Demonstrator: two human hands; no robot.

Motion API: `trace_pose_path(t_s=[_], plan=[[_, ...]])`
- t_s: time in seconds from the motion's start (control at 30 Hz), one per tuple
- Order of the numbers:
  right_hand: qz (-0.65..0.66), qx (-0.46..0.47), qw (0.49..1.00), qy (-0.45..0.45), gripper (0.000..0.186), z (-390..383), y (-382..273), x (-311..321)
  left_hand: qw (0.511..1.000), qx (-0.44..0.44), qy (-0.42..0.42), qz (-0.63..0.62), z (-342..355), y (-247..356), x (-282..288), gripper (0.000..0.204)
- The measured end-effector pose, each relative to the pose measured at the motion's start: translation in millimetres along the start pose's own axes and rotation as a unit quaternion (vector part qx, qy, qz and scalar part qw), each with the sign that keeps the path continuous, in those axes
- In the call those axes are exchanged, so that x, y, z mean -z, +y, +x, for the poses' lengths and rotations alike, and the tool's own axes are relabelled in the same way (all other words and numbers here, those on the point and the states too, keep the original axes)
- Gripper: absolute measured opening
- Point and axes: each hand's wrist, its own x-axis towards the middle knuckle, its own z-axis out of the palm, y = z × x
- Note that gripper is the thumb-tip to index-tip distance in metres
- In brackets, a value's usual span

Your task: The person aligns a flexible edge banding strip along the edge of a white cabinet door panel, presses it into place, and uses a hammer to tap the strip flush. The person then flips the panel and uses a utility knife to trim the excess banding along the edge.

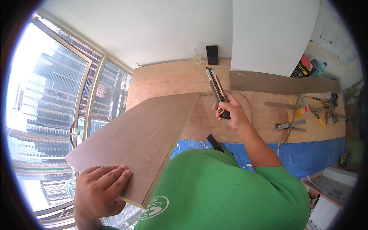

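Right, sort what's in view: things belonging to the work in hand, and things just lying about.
In hand:
- brown wood-grain flat board, in the left hand
- black-and-orange utility knife, in the right hand

Seemingly lying about:
- black rectangular phone
- orange-capped plastic bottle
- yellow-handled tool

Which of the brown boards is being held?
The broad wood-grain board, its near end in the left hand. The brown strip beside the white panel and the narrower strip rest untouched on the plywood.

Daylit windows (57,80) stand at left, a pale wall (165,30) behind the plywood worktop (172,76).
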Motion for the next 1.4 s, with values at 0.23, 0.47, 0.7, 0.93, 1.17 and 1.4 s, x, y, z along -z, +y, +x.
trace_pose_path(t_s=[0.23,0.47,0.7,0.93,1.17,1.4], plan=[[-0.030,0.010,0.999,0.027,0.034,8,2,1,1.000,0.005,0.000,-0.005,0,0,0,0.048],[-0.067,-0.001,0.993,0.099,0.035,14,15,6,1.000,0.011,-0.013,-0.016,3,-2,1,0.048],[-0.145,-0.018,0.973,0.180,0.035,38,61,42,0.997,0.008,-0.018,-0.077,5,-3,-6,0.045],[-0.406,0.044,0.894,0.183,0.028,66,182,100,0.993,-0.015,-0.049,-0.103,9,-3,-18,0.046],[-0.181,-0.070,0.951,0.241,0.013,88,244,91,0.990,-0.074,-0.075,-0.091,20,-12,-13,0.055],[-0.033,-0.072,0.968,0.238,0.013,92,245,50,0.971,-0.205,-0.113,-0.043,18,-29,6,0.059]])
